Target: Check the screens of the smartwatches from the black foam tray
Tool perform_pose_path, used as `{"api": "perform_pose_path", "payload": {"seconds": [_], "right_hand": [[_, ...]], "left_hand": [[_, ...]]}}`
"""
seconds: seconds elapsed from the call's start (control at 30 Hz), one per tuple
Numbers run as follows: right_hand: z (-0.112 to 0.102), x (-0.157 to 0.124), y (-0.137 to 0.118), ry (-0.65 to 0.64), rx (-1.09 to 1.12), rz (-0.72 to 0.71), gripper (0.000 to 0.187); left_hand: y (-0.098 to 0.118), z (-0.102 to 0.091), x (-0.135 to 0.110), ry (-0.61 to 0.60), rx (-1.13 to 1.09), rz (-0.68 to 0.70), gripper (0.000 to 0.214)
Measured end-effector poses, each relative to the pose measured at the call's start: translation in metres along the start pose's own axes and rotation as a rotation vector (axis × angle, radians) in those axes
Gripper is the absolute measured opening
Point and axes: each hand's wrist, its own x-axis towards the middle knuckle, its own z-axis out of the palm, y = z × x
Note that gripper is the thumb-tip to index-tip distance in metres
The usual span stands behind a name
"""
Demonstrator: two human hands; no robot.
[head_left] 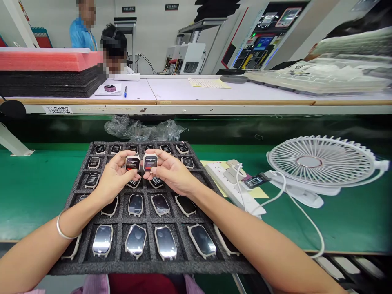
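A black foam tray [147,261] with several smartwatch bodies in its pockets lies on the green mat in front of me. My left hand [114,176] is closed on one watch body [133,163], its screen lit and facing up. My right hand [171,171] holds a second watch body [150,162] right beside the first, also lit. Both hands hover over the middle rows of the tray. A silver bangle [63,230] is on my left wrist.
A white desk fan [318,161] lies tilted at the right, with a white power strip [232,183] and cables beside it. Crumpled clear plastic [141,130] sits behind the tray. Two people sit beyond a white bench [214,94], near stacked foam sheets [45,73].
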Motion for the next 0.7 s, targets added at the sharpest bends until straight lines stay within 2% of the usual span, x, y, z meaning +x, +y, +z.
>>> {"api": "perform_pose_path", "payload": {"seconds": [0.7], "right_hand": [[-0.0008, -0.0005, -0.0006, 0.019, -0.024, -0.010, 0.036]], "left_hand": [[0.0048, 0.0007, -0.0035, 0.003, -0.021, -0.052, 0.039]]}}
